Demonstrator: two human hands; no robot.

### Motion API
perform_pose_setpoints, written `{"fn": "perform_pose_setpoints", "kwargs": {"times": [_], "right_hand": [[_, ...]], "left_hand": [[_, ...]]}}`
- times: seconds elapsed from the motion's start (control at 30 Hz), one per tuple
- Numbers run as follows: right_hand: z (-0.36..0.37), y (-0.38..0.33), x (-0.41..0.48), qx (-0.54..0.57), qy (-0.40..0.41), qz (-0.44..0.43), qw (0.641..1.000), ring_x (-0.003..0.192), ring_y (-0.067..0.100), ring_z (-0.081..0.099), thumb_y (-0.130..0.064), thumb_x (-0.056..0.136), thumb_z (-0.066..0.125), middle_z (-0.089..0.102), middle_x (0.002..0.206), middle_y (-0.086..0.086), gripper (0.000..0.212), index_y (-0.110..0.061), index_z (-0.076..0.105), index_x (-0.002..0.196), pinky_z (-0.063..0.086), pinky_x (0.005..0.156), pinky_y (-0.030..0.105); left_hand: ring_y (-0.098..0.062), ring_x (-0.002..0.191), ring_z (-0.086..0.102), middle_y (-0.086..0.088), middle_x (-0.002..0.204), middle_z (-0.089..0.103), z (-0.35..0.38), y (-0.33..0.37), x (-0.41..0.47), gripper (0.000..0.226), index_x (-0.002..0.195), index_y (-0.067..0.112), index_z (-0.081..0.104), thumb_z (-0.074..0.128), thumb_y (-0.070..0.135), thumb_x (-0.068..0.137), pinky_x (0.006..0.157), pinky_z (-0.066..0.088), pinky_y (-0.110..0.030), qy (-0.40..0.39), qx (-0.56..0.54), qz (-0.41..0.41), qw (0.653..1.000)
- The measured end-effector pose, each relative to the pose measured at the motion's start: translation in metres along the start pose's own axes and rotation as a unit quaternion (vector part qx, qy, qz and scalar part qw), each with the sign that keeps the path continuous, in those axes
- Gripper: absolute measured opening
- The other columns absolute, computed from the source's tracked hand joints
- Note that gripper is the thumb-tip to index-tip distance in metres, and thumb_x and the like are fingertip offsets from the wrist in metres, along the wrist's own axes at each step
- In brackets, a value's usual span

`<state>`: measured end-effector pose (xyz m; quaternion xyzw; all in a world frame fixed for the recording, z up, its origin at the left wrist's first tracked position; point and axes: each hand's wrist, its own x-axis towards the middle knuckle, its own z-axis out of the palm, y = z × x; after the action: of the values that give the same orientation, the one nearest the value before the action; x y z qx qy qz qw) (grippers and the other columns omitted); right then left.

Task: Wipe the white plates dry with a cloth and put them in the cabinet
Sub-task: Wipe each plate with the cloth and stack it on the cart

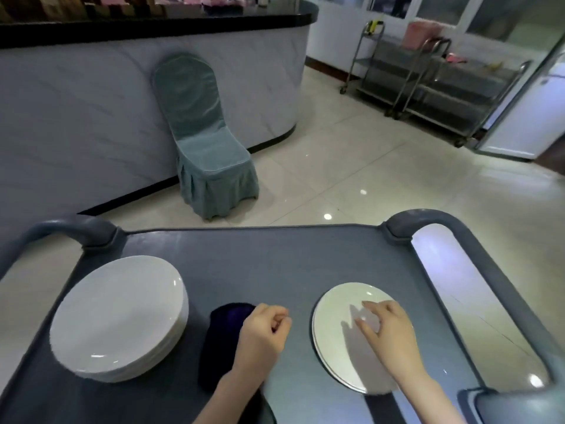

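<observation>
White stack [119, 316] (layers uncountable), one plate [331, 350], one cloth [224, 319]; our left hand [263, 332] curls empty, right hand [394, 332] splays.

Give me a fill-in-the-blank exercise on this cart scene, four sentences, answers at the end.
1. The stack of plates sits on the ____ side of the cart.
2. The right hand reaches over the single ____.
3. The left hand, fingers curled, is at the dark ____.
4. Beyond the cart, a covered ____ stands against the counter.
Missing words: left; plate; cloth; chair.
</observation>
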<state>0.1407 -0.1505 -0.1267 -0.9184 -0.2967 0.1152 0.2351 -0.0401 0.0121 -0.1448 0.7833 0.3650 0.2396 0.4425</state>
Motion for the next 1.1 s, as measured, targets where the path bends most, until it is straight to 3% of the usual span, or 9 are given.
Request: {"fn": "perform_pose_setpoints", "kwargs": {"times": [0.07, 0.2, 0.3, 0.4, 0.57, 0.67, 0.83, 0.97, 1.1], "right_hand": [[-0.011, 0.027, 0.001, -0.011, 0.007, 0.035, 0.999, 0.107, 0.027, 0.053, -0.023, 0.087, 0.076, 0.047, 0.106, 0.001, 0.043, -0.015, 0.066, 0.128, 0.039, 0.080, 0.028], [-0.022, 0.068, 0.006, -0.016, -0.015, 0.085, 0.996, 0.109, 0.028, 0.046, -0.026, 0.082, 0.080, 0.046, 0.107, 0.005, 0.051, -0.015, 0.062, 0.129, 0.043, 0.083, 0.032], [-0.023, 0.086, 0.010, 0.010, -0.049, 0.104, 0.993, 0.116, 0.028, 0.047, -0.023, 0.079, 0.081, 0.050, 0.117, 0.008, 0.058, -0.018, 0.059, 0.133, 0.043, 0.090, 0.031], [-0.021, 0.095, 0.014, 0.042, -0.082, 0.127, 0.988, 0.118, 0.028, 0.050, -0.020, 0.078, 0.080, 0.054, 0.123, 0.010, 0.062, -0.018, 0.056, 0.135, 0.038, 0.082, 0.026], [-0.018, 0.103, 0.020, 0.074, -0.089, 0.135, 0.984, 0.118, 0.026, 0.051, -0.016, 0.077, 0.080, 0.059, 0.127, 0.008, 0.063, -0.018, 0.057, 0.135, 0.035, 0.080, 0.024], [-0.020, 0.102, 0.022, 0.076, -0.091, 0.143, 0.983, 0.118, 0.026, 0.053, -0.016, 0.075, 0.081, 0.060, 0.127, 0.008, 0.064, -0.018, 0.057, 0.134, 0.040, 0.086, 0.027], [-0.026, 0.100, 0.021, 0.107, -0.085, 0.120, 0.983, 0.111, 0.027, 0.056, -0.011, 0.073, 0.082, 0.067, 0.115, 0.009, 0.056, -0.014, 0.065, 0.126, 0.045, 0.085, 0.029], [-0.030, 0.084, 0.020, 0.211, -0.049, 0.116, 0.969, 0.091, 0.022, 0.065, -0.010, 0.076, 0.080, 0.071, 0.101, 0.004, 0.035, -0.019, 0.072, 0.108, 0.047, 0.066, 0.022], [-0.025, 0.054, 0.016, 0.371, -0.047, 0.114, 0.920, 0.080, 0.002, 0.068, -0.011, 0.089, 0.067, 0.073, 0.088, -0.017, 0.027, -0.032, 0.069, 0.106, 0.051, 0.063, 0.015]], "left_hand": [[-0.009, 0.070, 0.056, -0.003, 0.082, 0.062, 0.029, 0.008, 0.003, 0.015, 0.099, 0.006, 0.073, 0.073, 0.008, 0.083, 0.074, 0.046, -0.023, -0.046, -0.009, -0.038, 0.998], [-0.022, 0.086, 0.058, 0.002, 0.090, 0.053, 0.071, 0.019, 0.005, 0.029, 0.107, 0.008, 0.066, 0.073, 0.017, 0.080, 0.080, 0.046, -0.030, -0.094, 0.079, -0.062, 0.990], [-0.021, 0.091, 0.060, 0.011, 0.092, 0.044, 0.085, 0.023, 0.006, 0.032, 0.110, 0.018, 0.063, 0.070, 0.017, 0.079, 0.076, 0.042, -0.027, -0.109, 0.097, -0.098, 0.984], [-0.014, 0.087, 0.059, 0.009, 0.099, 0.049, 0.092, 0.024, 0.004, 0.035, 0.110, 0.027, 0.059, 0.069, 0.018, 0.078, 0.076, 0.045, -0.027, -0.107, 0.121, -0.126, 0.979], [-0.015, 0.090, 0.060, 0.001, 0.107, 0.058, 0.099, 0.022, 0.006, 0.040, 0.111, 0.022, 0.058, 0.069, 0.009, 0.076, 0.083, 0.050, -0.030, -0.092, 0.111, -0.162, 0.976], [-0.014, 0.088, 0.063, 0.002, 0.100, 0.066, 0.100, 0.022, 0.009, 0.042, 0.110, 0.018, 0.061, 0.068, 0.004, 0.072, 0.079, 0.051, -0.027, -0.086, 0.073, -0.189, 0.975], [-0.003, 0.081, 0.063, 0.009, 0.088, 0.068, 0.096, 0.020, 0.004, 0.043, 0.105, 0.023, 0.063, 0.069, -0.001, 0.069, 0.059, 0.041, -0.008, -0.064, -0.007, -0.225, 0.972], [-0.010, 0.087, 0.066, 0.005, 0.093, 0.069, 0.078, 0.022, 0.003, 0.046, 0.105, 0.025, 0.063, 0.071, -0.002, 0.069, 0.065, 0.046, -0.014, -0.059, -0.066, -0.244, 0.966], [-0.013, 0.082, 0.069, 0.002, 0.084, 0.071, 0.045, 0.020, -0.001, 0.040, 0.100, 0.031, 0.066, 0.076, 0.005, 0.071, 0.068, 0.051, -0.023, -0.032, -0.116, -0.258, 0.959]]}}
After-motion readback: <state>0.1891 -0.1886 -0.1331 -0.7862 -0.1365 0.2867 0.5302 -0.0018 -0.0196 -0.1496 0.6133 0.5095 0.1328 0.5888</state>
